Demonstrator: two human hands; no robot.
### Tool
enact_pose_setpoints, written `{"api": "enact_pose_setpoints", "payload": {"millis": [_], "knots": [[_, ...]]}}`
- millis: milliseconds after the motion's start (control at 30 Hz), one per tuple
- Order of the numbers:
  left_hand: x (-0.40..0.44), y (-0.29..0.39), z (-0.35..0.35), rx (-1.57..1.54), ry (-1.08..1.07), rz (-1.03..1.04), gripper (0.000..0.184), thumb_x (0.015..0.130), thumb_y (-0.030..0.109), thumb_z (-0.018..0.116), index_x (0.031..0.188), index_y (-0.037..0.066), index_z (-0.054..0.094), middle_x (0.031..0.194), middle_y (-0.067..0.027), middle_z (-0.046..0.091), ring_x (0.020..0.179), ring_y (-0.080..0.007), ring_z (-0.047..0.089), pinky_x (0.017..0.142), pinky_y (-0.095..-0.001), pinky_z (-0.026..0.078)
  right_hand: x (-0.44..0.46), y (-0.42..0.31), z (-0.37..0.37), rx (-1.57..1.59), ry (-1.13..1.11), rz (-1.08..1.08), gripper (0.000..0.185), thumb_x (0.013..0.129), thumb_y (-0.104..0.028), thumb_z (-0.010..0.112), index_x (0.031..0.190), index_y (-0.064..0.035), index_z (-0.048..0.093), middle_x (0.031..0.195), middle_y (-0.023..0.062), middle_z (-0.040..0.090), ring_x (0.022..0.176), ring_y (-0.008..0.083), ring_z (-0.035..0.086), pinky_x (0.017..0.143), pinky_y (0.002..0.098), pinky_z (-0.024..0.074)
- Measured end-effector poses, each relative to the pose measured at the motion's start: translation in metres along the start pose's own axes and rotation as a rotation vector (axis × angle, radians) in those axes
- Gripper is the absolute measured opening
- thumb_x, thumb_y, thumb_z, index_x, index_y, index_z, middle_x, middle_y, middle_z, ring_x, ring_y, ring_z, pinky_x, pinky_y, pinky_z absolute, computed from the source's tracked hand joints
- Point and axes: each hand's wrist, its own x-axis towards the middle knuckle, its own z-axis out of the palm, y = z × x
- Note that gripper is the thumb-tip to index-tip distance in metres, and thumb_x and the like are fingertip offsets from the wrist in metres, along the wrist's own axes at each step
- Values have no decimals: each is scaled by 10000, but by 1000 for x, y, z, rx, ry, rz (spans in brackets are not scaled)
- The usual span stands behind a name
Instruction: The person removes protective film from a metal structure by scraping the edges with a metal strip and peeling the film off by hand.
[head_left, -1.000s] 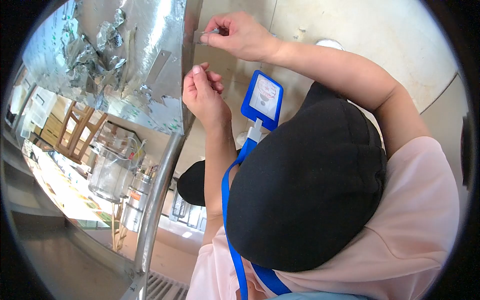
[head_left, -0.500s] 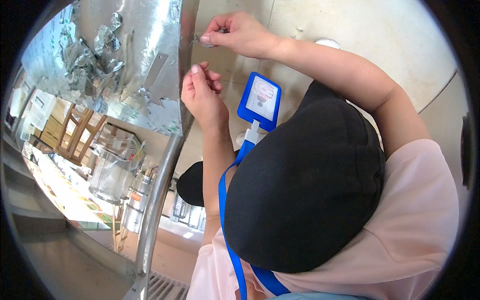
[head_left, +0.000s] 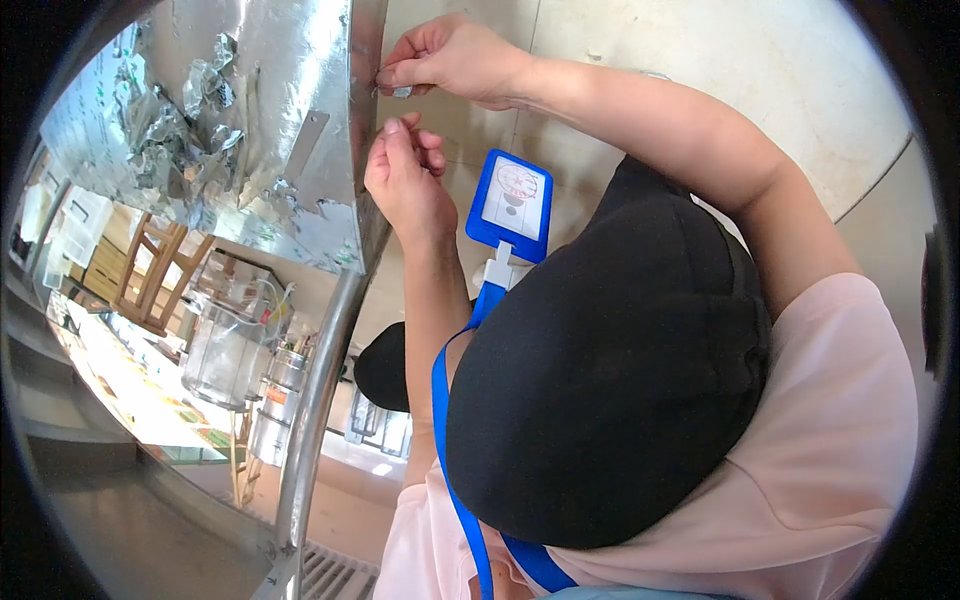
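Grey metal sheet (head_left: 275, 45), standing on a bent-edged panel, fills the upper left. Its narrow side edge (head_left: 367, 60) faces my hands. At that edge my right hand (head_left: 455, 62) pinches a small silvery scrap of film (head_left: 402, 92) between thumb and fingers. Just below, my left hand (head_left: 410, 185) is held close to the edge with fingers curled in; whatever they hold, if anything, is hidden. Crumpled peeled film (head_left: 180, 130) lies in a heap on the sheet, beside a flat metal strip (head_left: 307, 145).
A blue badge (head_left: 510, 205) hangs from my lanyard near both hands. My black-clad knee (head_left: 610, 370) takes up the middle. A metal tube (head_left: 320, 400) runs below the sheet. Beyond are a wooden stool (head_left: 150, 275), a clear container (head_left: 215, 350) and tiled floor (head_left: 720, 60).
My right hand has shifted slightly left and up, with the scrap still pinched in it. My left hand stays nearly in place. The view and the badge have moved a little.
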Motion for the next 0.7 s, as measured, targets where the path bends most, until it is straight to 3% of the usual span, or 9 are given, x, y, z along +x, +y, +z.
{"api": "enact_pose_setpoints", "payload": {"millis": [200, 300, 400, 700], "knots": [[2, -1, -2, -47, -11, -36, 254, 868, 231, 443, 854, -8, 527, 598, -31, 504, 474, -63, 409, 425, -164, 316, 5, 7, -1, 194, -51, 72, 137, 771, -141, 587, 832, -18, 581, 761, 19, 595, 718, 89, 554, 646, 237, 434], [1, -1, -3, -54, -26, -46, 253, 869, 229, 441, 860, -10, 526, 606, -39, 505, 477, -73, 416, 423, -164, 323, 11, 12, -4, 192, -66, 19, 168, 700, -152, 641, 773, -4, 610, 698, 37, 595, 641, 101, 549, 583, 211, 443], [2, -2, 1, -73, -39, -52, 243, 868, 224, 443, 847, -4, 525, 598, -24, 504, 480, -59, 413, 430, -164, 321, 19, 8, -9, -275, -14, -191, 197, 673, -175, 643, 772, -6, 617, 684, 47, 604, 641, 107, 556, 600, 242, 445], [1, 0, 6, -79, -13, -59, 230, 867, 223, 450, 832, 9, 525, 580, -8, 499, 473, -49, 405, 431, -163, 317, 25, 16, -3, -505, 166, -378, 232, 692, -244, 593, 811, -47, 620, 712, 122, 604, 639, 216, 579, 609, 290, 441]]}}
